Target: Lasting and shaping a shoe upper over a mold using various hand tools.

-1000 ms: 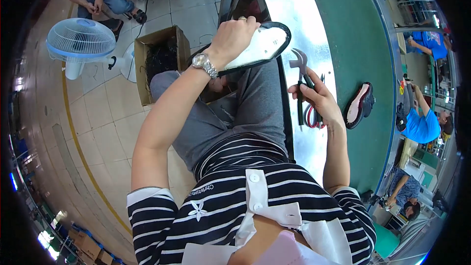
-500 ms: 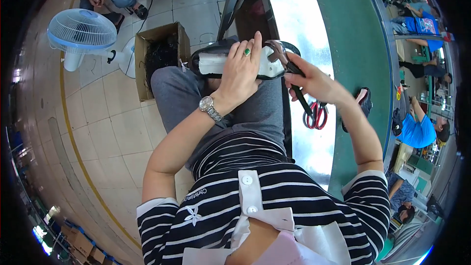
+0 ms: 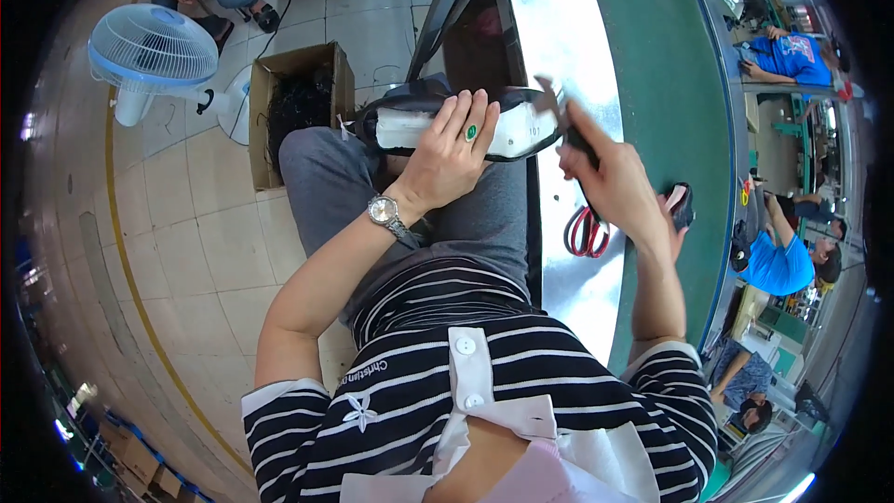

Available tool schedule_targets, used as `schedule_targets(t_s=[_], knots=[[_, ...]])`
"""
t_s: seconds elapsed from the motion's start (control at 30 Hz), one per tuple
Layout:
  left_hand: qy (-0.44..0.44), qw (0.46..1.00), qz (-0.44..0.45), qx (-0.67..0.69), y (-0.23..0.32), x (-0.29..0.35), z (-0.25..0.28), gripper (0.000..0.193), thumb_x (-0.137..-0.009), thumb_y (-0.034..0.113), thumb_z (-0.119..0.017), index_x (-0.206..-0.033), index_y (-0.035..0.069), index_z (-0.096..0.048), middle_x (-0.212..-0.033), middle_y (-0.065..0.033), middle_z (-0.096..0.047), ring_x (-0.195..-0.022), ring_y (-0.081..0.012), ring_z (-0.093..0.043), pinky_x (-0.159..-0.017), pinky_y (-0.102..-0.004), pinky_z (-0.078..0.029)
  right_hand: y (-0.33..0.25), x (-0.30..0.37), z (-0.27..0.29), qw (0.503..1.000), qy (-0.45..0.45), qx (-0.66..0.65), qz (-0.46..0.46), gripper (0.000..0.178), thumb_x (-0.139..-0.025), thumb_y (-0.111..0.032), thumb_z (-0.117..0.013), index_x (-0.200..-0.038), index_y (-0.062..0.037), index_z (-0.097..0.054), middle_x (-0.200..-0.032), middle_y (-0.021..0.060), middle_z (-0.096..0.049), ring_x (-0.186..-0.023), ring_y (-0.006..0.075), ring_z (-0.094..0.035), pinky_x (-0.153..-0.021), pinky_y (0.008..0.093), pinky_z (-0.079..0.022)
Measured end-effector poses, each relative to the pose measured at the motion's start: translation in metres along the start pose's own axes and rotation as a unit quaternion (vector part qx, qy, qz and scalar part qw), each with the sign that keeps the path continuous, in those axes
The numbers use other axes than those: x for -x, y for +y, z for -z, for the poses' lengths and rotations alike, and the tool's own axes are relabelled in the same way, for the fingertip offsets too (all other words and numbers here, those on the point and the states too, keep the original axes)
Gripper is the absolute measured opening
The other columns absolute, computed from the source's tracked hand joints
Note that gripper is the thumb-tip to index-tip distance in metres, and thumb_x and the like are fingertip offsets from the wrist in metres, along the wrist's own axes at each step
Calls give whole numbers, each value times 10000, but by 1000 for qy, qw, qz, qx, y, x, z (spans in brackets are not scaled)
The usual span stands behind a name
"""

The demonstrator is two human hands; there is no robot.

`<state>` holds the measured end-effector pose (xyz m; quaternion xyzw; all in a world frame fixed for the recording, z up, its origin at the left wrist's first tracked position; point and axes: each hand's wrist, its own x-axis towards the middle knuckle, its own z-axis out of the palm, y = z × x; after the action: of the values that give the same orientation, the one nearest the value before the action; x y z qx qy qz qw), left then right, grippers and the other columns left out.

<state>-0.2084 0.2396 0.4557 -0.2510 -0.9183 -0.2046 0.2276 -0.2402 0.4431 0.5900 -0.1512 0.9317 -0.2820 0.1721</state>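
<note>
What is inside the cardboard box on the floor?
The cardboard box holds a dark, tangled heap up to its rim. What the heap is, and anything beneath, cannot be seen.

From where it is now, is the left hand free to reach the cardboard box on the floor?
Probably not right away: the left hand is pressed over the white-soled shoe on the lap. The cardboard box sits just beyond the knee, with nothing between.

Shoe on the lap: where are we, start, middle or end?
Middle, by the look of it. Done: the shoe is up on the lap, sole side up, pinned by the left hand. In hand: the right hand holds a metal tool at the shoe's end. Left: the red-handled scissors lie on the steel bench, and another shoe lies beyond the hand.
</note>
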Motion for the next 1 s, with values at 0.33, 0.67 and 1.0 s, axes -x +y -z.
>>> schedule_targets(t_s=[0.33,0.67,1.0], knots=[[-21,995,-3,-94,8,-1,-3,720,-699,242,-717,-1294,-97,-497,-1352,-262,-488,-1250,-374,-484,-1077,-427,-372,14,-13,-37,988,143,-63,-11,639,-942,-141,-534,-1495,-103,-216,-608,127,-621,-544,268,-649,-523,357,-490],[-27,997,9,-78,12,-7,-5,717,-723,246,-711,-1306,-100,-479,-1357,-259,-480,-1265,-373,-470,-1082,-432,-366,28,-17,-46,993,110,-20,-49,726,-935,-84,-535,-1536,-230,-155,-694,196,-663,-572,337,-656,-553,423,-500],[0,998,27,-58,13,-6,-5,577,-772,155,-624,-1265,-117,-496,-1299,-256,-502,-1255,-391,-476,-1081,-447,-370,7,-22,-43,992,3,128,16,733,-925,-59,-522,-1533,-233,-151,-694,220,-648,-580,364,-648,-561,447,-494]])
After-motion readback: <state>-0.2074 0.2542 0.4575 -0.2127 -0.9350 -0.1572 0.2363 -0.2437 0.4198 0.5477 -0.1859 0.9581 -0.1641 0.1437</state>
